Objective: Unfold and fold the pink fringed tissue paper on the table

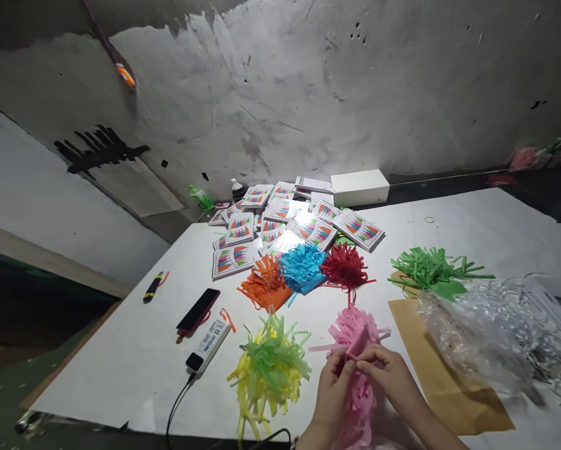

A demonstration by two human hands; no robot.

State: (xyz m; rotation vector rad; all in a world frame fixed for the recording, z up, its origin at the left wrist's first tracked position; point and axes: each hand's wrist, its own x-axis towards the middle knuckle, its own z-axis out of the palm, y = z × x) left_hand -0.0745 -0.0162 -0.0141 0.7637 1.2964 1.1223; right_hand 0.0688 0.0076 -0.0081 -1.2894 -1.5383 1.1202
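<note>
Pink tassel (355, 350) — between both hands

Dim room; glare on card packs (285, 231); wide-angle warp at edges; sharp centre.

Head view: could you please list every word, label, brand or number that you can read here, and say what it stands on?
No text can be read.
White power bank: blue label, print too blurred.
Printed packs: coloured triangle pattern only, any lettering too small.
White box: no marking visible.
Black phone: dark, nothing shown.
Pink tissue tassel, held in left hand and right hand: unprinted.
</note>
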